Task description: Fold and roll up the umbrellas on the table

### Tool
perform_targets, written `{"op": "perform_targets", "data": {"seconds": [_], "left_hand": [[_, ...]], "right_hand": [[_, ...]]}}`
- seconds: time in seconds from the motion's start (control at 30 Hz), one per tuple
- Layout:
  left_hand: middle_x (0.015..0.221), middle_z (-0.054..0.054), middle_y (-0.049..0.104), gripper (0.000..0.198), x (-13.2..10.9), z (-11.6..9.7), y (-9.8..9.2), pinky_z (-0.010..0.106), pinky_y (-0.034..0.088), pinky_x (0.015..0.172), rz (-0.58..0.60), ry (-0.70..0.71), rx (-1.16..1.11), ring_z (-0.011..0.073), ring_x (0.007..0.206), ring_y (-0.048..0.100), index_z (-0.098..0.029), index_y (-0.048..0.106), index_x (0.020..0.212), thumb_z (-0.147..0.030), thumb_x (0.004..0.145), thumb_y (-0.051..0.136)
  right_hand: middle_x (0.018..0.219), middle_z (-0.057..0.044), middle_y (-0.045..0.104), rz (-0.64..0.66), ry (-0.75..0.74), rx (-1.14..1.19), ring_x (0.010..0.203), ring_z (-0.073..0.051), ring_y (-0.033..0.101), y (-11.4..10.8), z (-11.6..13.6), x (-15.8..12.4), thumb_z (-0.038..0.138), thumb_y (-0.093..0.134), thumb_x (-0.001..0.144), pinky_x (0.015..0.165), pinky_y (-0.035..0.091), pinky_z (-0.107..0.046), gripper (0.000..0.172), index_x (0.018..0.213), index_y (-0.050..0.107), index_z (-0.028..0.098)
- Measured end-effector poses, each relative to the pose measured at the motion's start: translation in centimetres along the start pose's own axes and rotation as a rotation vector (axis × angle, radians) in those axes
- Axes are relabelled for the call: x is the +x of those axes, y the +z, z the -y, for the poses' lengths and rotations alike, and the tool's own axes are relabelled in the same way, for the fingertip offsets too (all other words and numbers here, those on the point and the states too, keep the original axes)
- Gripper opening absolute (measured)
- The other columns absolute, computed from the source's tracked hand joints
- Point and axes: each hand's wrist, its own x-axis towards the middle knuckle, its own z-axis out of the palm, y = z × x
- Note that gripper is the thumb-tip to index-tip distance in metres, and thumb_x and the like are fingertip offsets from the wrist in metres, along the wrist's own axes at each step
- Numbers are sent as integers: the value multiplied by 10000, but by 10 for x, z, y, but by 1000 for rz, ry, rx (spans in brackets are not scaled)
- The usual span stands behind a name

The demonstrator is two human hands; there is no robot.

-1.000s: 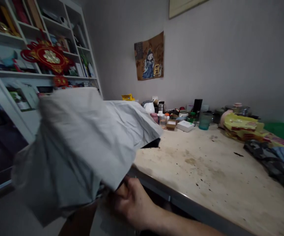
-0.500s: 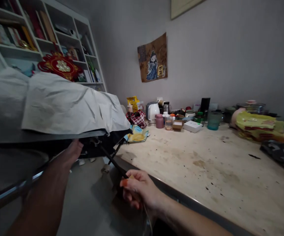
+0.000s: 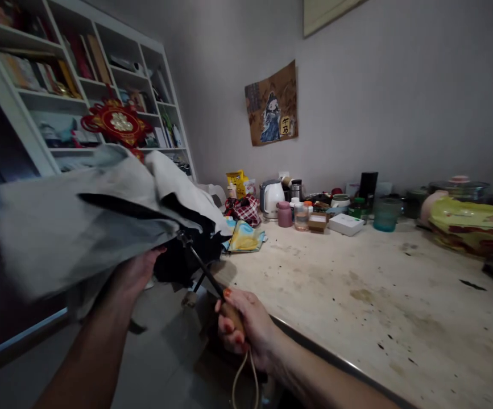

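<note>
A half-folded umbrella with a pale grey canopy [image 3: 88, 227] and black underside spans the left and middle of the head view, tilted with its top to the left. My right hand [image 3: 240, 324] is closed around its brown wooden handle [image 3: 232, 317], thumb along the top. A thin cord loop [image 3: 234, 380] hangs from the handle's end. The dark shaft [image 3: 206, 270] runs from the handle up into the canopy. My left hand [image 3: 137, 275] is under the canopy near the upper shaft; its fingers are mostly hidden by cloth, and its grip cannot be made out.
A stained pale table [image 3: 314, 272] stretches along the wall on the right. Towards its back are a white kettle [image 3: 273, 199], a pink jar [image 3: 284, 215], a small white box [image 3: 346, 224], a teal cup [image 3: 385, 215] and a yellow bag [image 3: 472, 221]. Behind the umbrella stands a bookshelf [image 3: 67, 94].
The canopy has gone from spread wide to sagging and partly folded, its cloth now creased. My left hand has shifted right, nearer the shaft. My right hand keeps the handle, and the view has turned slightly left.
</note>
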Motion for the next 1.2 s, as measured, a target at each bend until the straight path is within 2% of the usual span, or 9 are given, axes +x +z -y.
{"op": "perform_targets", "data": {"seconds": [0.13, 0.27, 0.47, 0.63, 0.7, 0.87, 1.0, 1.07, 1.2], "left_hand": [[692, -45, 603, 167, -39, 4, 14, 166, 452, 544, -130, -201, -391, 81, 602, 556, -178, 570, 808, -181, 718, 711], [884, 88, 677, 275, -68, -4, 27, 290, 549, 685, 134, -601, -643, 180, 810, 650, -133, 623, 930, -378, 807, 642], [751, 2, 648, 226, -56, -11, 55, 226, 495, 576, 116, -398, -648, 106, 613, 592, -156, 589, 795, -218, 661, 760], [601, -76, 549, 387, -41, -1, 70, 192, 412, 468, -106, -82, -361, 72, 476, 508, -184, 479, 705, -298, 533, 805], [633, -64, 572, 340, -36, 4, 72, 183, 418, 507, -105, 5, -275, 70, 528, 532, -185, 512, 746, -258, 558, 785], [597, -67, 548, 363, -37, 19, 74, 208, 395, 450, -74, -403, -453, 79, 470, 507, -178, 491, 708, -224, 470, 761], [632, -88, 541, 428, -27, 29, 67, 170, 325, 397, -114, -295, -450, 40, 418, 448, -180, 499, 775, -198, 446, 772], [625, -77, 536, 403, -10, 34, 59, 154, 283, 372, -100, -255, -307, 31, 400, 430, -163, 532, 803, -196, 467, 751], [543, -84, 471, 496, 39, 53, 50, 150, 236, 361, 84, -258, -25, 35, 369, 386, -137, 595, 1077, -252, 609, 713]], "right_hand": [[467, 103, 428, 204, -21, 83, 308, -5, 233, -3, -3, -3, 405, 745, 706, 318, 106, -130, 371, 801, 450, 201], [482, 108, 440, 308, 2, 157, 313, -12, 210, -2, -23, -3, 289, 763, 676, 328, 117, -139, 395, 823, 401, 232], [457, 104, 432, 343, 14, 197, 329, -14, 216, -4, -52, 6, 333, 758, 666, 328, 154, -125, 380, 783, 414, 221], [511, 90, 521, -9, -195, -92, 324, -32, 394, -9, -38, 17, 524, 771, 633, 311, 269, -125, 508, 868, 459, 199], [509, 95, 516, -13, -241, -248, 304, -42, 411, -12, -32, 22, 606, 704, 671, 299, 287, -137, 520, 878, 457, 198], [476, 115, 432, -140, -258, -232, 289, -8, 294, -12, -34, 33, 611, 652, 686, 290, 215, -137, 483, 779, 421, 197], [622, 73, 509, -29, -158, -380, 369, -37, 418, -8, -40, 31, 489, 609, 735, 332, 276, -151, 406, 975, 473, 191], [822, 28, 547, -13, -154, -552, 487, -41, 481, -11, -41, 23, 341, 653, 700, 393, 336, -153, 525, 1167, 452, 213], [997, -15, 526, -103, -84, -663, 562, -33, 473, -32, -38, -7, 163, 625, 645, 472, 363, -174, 588, 1202, 444, 216]]}}
